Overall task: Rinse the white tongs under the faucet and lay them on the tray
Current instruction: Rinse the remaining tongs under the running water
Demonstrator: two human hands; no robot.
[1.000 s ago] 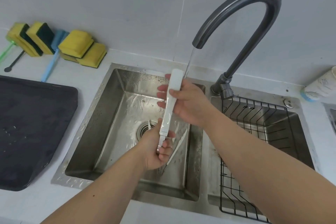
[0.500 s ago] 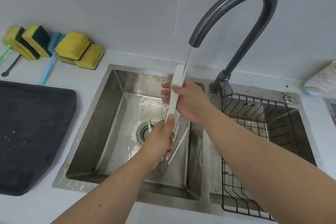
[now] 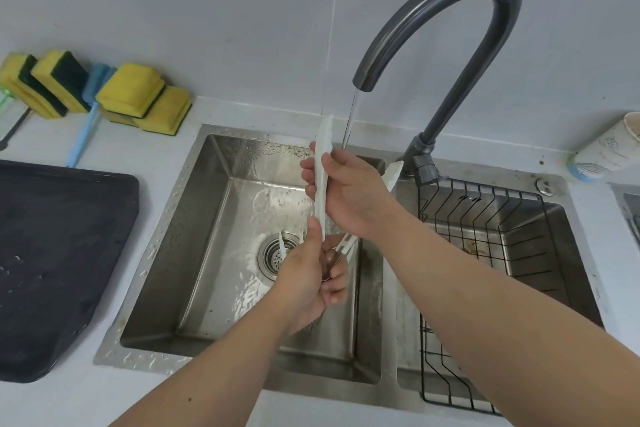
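The white tongs [image 3: 322, 163] stand nearly upright over the left sink basin [image 3: 214, 218], tips up, their two arms spread apart. My right hand [image 3: 349, 198] grips one arm near the middle. My left hand [image 3: 311, 281] grips the hinge end below. Water runs from the dark grey faucet [image 3: 446, 28] in a thin stream just right of the upper tip and reaches my right hand. The dark tray [image 3: 52, 253] lies on the counter at the left, wet with a few drops.
Several yellow sponges [image 3: 138, 94] and a blue brush [image 3: 86, 121] lean on the back wall behind the tray. A black wire rack [image 3: 485, 218] sits in the right basin. A paper cup [image 3: 609, 149] lies on the counter at far right.
The tongs' arms have spread apart and their tips have risen toward the spout. My left hand slid down to the hinge end. The right hand stayed on the arm.
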